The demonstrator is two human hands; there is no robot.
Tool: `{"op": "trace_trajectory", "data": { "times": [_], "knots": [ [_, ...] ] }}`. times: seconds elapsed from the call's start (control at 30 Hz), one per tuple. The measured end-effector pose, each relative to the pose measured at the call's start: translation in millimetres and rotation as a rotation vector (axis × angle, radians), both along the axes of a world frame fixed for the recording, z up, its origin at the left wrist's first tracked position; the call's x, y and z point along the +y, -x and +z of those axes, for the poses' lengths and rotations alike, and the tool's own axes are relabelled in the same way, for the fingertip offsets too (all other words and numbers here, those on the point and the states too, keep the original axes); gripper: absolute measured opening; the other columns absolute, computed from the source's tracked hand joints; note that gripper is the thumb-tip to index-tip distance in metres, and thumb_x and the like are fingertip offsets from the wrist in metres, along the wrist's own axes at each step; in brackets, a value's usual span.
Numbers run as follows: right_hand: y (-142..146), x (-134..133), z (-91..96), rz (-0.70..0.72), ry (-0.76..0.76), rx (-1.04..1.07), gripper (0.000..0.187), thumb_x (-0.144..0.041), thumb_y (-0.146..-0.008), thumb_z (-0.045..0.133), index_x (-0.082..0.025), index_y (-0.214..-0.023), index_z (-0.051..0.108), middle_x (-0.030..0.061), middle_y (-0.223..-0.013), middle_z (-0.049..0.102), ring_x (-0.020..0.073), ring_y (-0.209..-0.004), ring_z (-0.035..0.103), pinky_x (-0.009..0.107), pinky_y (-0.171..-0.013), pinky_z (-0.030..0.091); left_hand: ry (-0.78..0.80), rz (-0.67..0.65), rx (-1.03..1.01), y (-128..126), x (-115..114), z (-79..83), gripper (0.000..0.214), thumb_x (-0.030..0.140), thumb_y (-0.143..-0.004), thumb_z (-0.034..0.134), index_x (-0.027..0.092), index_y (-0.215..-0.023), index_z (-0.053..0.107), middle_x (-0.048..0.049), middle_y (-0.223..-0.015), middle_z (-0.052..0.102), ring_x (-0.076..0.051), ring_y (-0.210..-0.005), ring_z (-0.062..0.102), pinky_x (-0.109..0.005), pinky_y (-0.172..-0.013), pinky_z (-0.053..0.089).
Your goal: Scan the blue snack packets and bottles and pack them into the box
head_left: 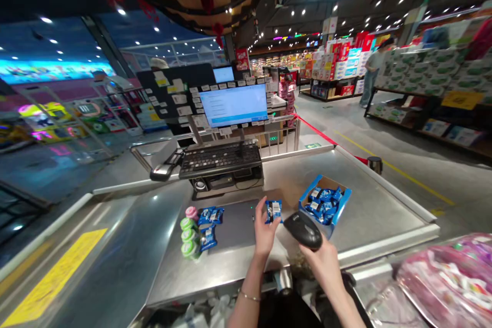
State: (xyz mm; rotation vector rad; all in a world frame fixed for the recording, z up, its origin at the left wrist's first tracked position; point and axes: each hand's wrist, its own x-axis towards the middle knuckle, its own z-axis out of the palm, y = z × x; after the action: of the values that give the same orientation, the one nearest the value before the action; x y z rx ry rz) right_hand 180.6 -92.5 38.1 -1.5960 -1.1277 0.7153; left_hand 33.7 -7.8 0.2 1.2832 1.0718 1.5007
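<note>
The left hand (266,230) holds a blue packet (274,211) pinched in its fingers (261,209), just above a dark scan pad (234,225) on the steel worktop (369,215). The right hand (321,264) has its fingers (307,247) curled under a black handheld scanner (303,230), near the packet. Just beyond, an open blue carton (340,202) holds a heap of blue packets (322,202). Left of the pad, green rolls (188,238) stand beside more packets (209,218).
</note>
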Motion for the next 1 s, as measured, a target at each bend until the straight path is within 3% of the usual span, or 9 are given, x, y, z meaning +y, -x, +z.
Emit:
{"op": "trace_trajectory", "data": {
  "times": [0.17,0.33,0.63,0.8,1.0],
  "knots": [
    [22.5,-0.1,-0.9,0.083,0.074,-0.147,0.037,-0.033,-0.068,0.059,-0.018,-0.100,0.070,0.0065,-0.078,0.074,0.0268,-0.075,0.070,0.030,-0.062,0.051,0.009,0.071,0.081,30.8,-9.3,-10.2,0.068,0.035,-0.070,0.073,0.027,-0.131,0.042,-0.0114,-0.146,0.037,-0.026,-0.117,0.056,-0.030,-0.085,0.054],
    [37.9,1.2,0.7,0.143,0.097,-0.225,0.031,-0.036,-0.072,0.057,-0.018,-0.094,0.070,0.0079,-0.077,0.074,0.0286,-0.077,0.070,0.031,-0.060,0.050,0.012,0.106,0.048,48.5,-11.2,-13.8,0.070,0.033,-0.069,0.074,0.027,-0.131,0.042,-0.0132,-0.145,0.037,-0.027,-0.115,0.057,-0.030,-0.079,0.055],
    [50.8,2.6,-0.7,0.178,0.063,-0.212,0.032,-0.036,-0.075,0.054,-0.017,-0.097,0.068,0.0087,-0.081,0.074,0.0293,-0.079,0.071,0.033,-0.064,0.051,-0.058,0.187,0.107,63.6,-7.2,-27.8,0.064,0.029,-0.070,0.071,0.023,-0.128,0.044,-0.0118,-0.138,0.042,-0.026,-0.125,0.048,-0.039,-0.100,0.046],
    [56.7,3.2,-3.7,0.165,0.058,-0.178,0.032,-0.037,-0.072,0.058,-0.017,-0.095,0.070,0.0080,-0.077,0.074,0.0293,-0.076,0.071,0.033,-0.064,0.051,-0.090,0.228,0.181,71.8,-10.7,-31.9,0.063,0.027,-0.071,0.070,0.024,-0.129,0.046,-0.0104,-0.134,0.044,-0.026,-0.126,0.046,-0.039,-0.101,0.044],
    [60.3,3.7,-10.4,0.146,0.030,-0.060,0.037,-0.037,-0.064,0.062,-0.017,-0.093,0.071,0.0071,-0.073,0.074,0.0300,-0.072,0.071,0.035,-0.061,0.052,-0.091,0.428,0.487,117.1,-10.1,-49.7,0.049,0.020,-0.073,0.064,0.024,-0.120,0.053,-0.0089,-0.123,0.048,-0.025,-0.120,0.048,-0.043,-0.101,0.042]
  ]
}}
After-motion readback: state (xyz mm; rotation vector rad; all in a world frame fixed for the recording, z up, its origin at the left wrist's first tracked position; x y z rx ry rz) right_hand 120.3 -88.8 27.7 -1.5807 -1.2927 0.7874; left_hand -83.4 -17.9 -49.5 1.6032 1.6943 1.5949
